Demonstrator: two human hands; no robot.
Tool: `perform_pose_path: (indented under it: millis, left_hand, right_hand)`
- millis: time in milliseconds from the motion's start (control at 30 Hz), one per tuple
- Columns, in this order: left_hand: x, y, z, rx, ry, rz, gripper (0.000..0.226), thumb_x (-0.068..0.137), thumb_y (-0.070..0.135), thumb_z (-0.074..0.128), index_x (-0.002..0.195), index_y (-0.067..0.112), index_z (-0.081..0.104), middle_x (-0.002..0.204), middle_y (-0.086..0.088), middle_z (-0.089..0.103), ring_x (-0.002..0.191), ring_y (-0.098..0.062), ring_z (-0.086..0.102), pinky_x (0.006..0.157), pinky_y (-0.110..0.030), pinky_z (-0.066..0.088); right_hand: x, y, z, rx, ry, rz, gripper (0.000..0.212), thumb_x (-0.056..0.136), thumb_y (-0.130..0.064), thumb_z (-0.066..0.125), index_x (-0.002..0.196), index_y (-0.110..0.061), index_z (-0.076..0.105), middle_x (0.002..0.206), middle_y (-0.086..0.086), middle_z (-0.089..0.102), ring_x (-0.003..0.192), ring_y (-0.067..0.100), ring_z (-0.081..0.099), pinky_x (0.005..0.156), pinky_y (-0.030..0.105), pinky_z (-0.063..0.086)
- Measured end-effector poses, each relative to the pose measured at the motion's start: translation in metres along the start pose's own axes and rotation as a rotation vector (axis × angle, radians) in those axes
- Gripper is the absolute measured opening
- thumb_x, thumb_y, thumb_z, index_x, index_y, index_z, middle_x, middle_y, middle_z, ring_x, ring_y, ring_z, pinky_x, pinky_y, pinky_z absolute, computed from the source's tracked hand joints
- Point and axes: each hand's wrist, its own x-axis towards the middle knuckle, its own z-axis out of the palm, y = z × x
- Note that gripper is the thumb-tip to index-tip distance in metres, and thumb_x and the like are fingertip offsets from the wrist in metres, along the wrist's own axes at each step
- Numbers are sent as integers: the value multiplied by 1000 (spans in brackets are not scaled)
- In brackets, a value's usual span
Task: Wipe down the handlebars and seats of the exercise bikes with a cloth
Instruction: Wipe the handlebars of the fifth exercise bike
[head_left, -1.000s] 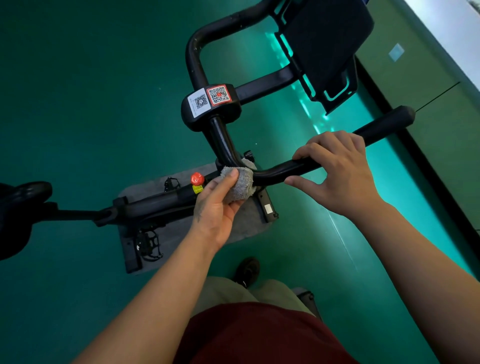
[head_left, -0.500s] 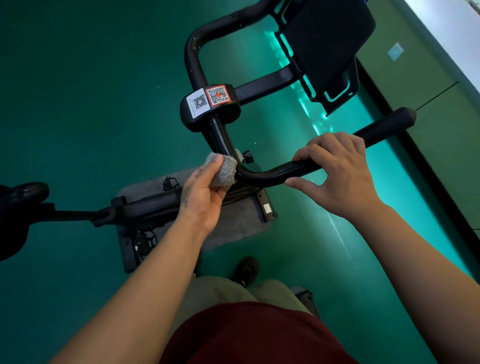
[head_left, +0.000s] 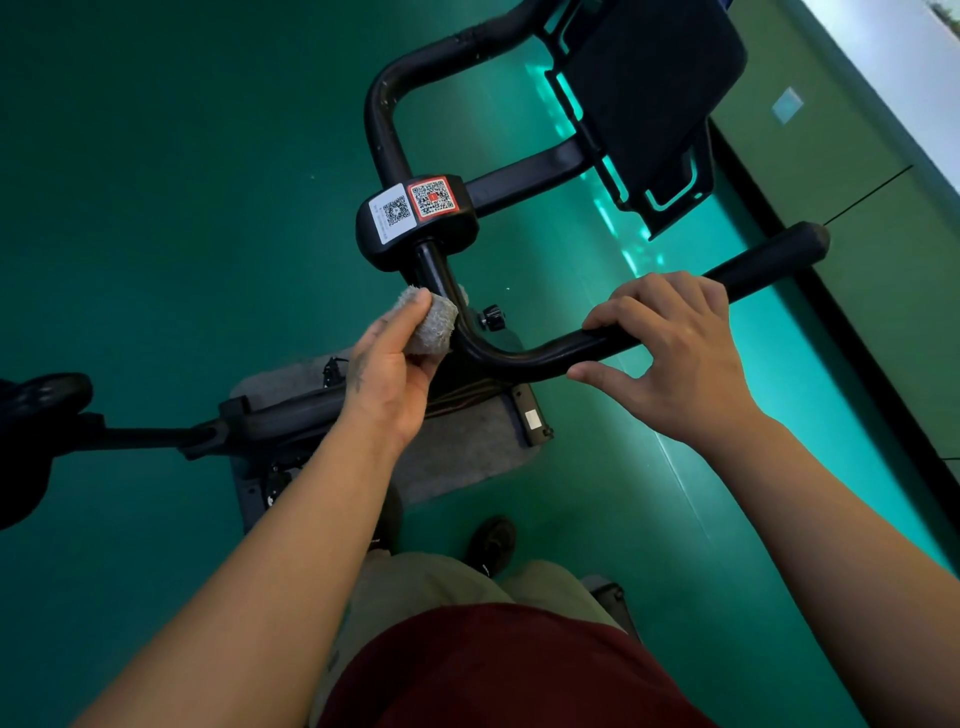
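Observation:
A black exercise-bike handlebar curves below a central clamp with two QR stickers. My left hand holds a folded grey cloth wrapped against the bar's near bend, just under the clamp. My right hand grips the right arm of the bar, fingers curled over it and thumb underneath. The bar's right end sticks out past that hand. The black seat shows at the far left edge, partly cut off.
A black tablet holder stands beyond the handlebar. The bike frame and its grey floor mat lie below on green flooring. A green wall with a dark skirting runs along the right. My shoe is near the mat.
My left hand has slid the cloth up the bend of the bar toward the clamp. The right hand has kept its grip in the same place.

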Motion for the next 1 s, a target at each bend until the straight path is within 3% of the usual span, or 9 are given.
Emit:
perform_pose_path:
  millis: [100, 267, 400, 533, 700, 867, 933, 1000]
  left_hand:
    - [-6, -5, -1, 36, -2, -32, 59, 92, 25, 81, 142, 1, 61, 121, -14, 74, 100, -18, 70, 77, -28, 59]
    - [-15, -13, -6, 38, -9, -71, 58, 82, 29, 85, 132, 9, 63, 109, -9, 74, 94, -17, 69, 73, -30, 59]
    - [-6, -4, -1, 53, 1, -33, 61, 88, 23, 83, 140, -1, 60, 120, -16, 75, 100, -22, 72, 80, -33, 61]
    - [8, 13, 8, 60, 34, 7, 55, 93, 18, 78, 141, 0, 59, 105, -8, 79, 90, -17, 76, 71, -30, 61]
    - [9, 12, 7, 79, 36, -14, 54, 93, 21, 79, 141, 4, 61, 110, -7, 78, 91, -16, 73, 68, -27, 59]
    - [2, -1, -2, 74, 10, -44, 67, 90, 25, 82, 146, -1, 57, 136, -21, 69, 109, -25, 70, 83, -32, 60]
    - [4, 2, -1, 67, -17, -35, 70, 88, 24, 84, 146, -3, 56, 136, -22, 69, 116, -29, 70, 91, -35, 59]
    - [8, 8, 4, 70, -27, -24, 66, 90, 21, 82, 145, -4, 57, 128, -19, 74, 110, -26, 73, 89, -34, 60]
  right_hand:
    - [0, 0, 0, 2, 0, 1, 47, 90, -70, 69, 107, -27, 72, 105, -5, 60, 102, 25, 54, 98, 38, 30]
    - [1, 0, 1, 1, 10, 0, 47, 90, -70, 69, 106, -26, 73, 105, -4, 61, 101, 25, 55, 97, 40, 31]
    - [2, 0, 1, 0, 1, -1, 47, 90, -70, 69, 106, -26, 73, 105, -4, 61, 100, 25, 55, 96, 42, 32]
    - [2, 1, 2, 6, 4, -2, 46, 90, -69, 70, 106, -26, 73, 105, -4, 61, 101, 25, 55, 97, 41, 32]
    - [1, 2, 2, 3, -1, -3, 46, 89, -69, 71, 106, -26, 73, 106, -5, 61, 102, 25, 55, 97, 41, 31]
    - [1, 2, 3, -2, 2, 0, 45, 89, -68, 71, 106, -26, 73, 106, -5, 61, 103, 26, 56, 97, 38, 29]
    - [2, 1, 3, -2, 5, -1, 46, 89, -69, 71, 105, -26, 73, 106, -5, 61, 103, 26, 56, 98, 37, 28]
    - [3, 2, 3, 4, 4, 1, 46, 90, -69, 70, 105, -26, 73, 105, -5, 61, 102, 26, 56, 98, 36, 27]
